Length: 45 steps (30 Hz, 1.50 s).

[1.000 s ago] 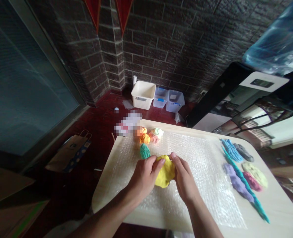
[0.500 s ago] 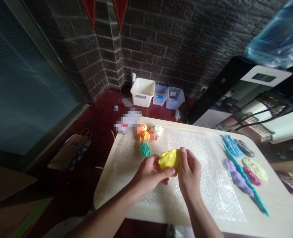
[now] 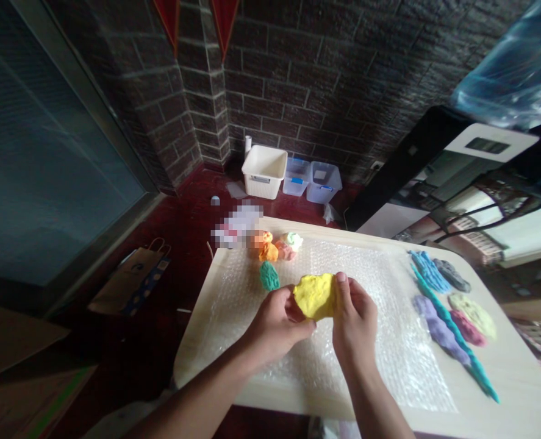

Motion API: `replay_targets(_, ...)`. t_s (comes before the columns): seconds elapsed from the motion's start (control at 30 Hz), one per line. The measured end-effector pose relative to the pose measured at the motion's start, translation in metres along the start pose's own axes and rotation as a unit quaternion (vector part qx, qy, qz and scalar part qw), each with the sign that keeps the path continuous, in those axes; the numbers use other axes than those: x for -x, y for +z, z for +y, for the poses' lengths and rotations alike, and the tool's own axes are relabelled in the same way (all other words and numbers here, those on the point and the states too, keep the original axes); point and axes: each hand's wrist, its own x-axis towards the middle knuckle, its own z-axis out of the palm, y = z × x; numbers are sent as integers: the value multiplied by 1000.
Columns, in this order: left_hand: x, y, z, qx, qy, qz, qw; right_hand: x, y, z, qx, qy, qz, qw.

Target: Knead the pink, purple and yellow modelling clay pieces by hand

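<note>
A flattened lump of yellow modelling clay (image 3: 315,297) is held up between my two hands, above the bubble wrap on the table. My left hand (image 3: 279,320) supports its left edge, the thumb lying below the lump and the other fingers partly hidden behind it. My right hand (image 3: 355,311) pinches the right edge with the thumb on the front. Just beyond my left hand lies a green clay lump (image 3: 269,276). Orange clay (image 3: 268,251), pinkish clay (image 3: 287,251) and pale whitish-green clay (image 3: 293,239) sit together farther back.
Bubble wrap (image 3: 384,341) covers much of the pale table (image 3: 521,378). On the right lie a long teal clay roll (image 3: 457,335), purple clay (image 3: 439,329), blue clay (image 3: 428,270) and several other lumps. A white bin (image 3: 264,174) and clear boxes (image 3: 322,183) stand by the brick wall.
My left thumb has moved off the front of the yellow clay and down, so more of its face shows. My right hand has shifted slightly right with the clay's edge.
</note>
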Motion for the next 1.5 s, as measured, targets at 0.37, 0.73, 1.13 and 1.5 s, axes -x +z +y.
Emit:
replay_targets(0.37, 0, -14, 45, 439, -147, 18, 886, 31, 2, -23, 119, -346, -273, 890)
replay_targets(0.73, 12, 9, 17, 460, -132, -27, 878, 41, 26, 13, 330, -336, -285, 835)
replay_targets(1.13, 3, -8, 27, 407, -199, -63, 889, 25, -2, 0, 124, -161, -316, 927)
replay_targets(1.5, 4, -20, 32, 301, -116, -81, 943, -8, -12, -11, -82, 44, -179, 979)
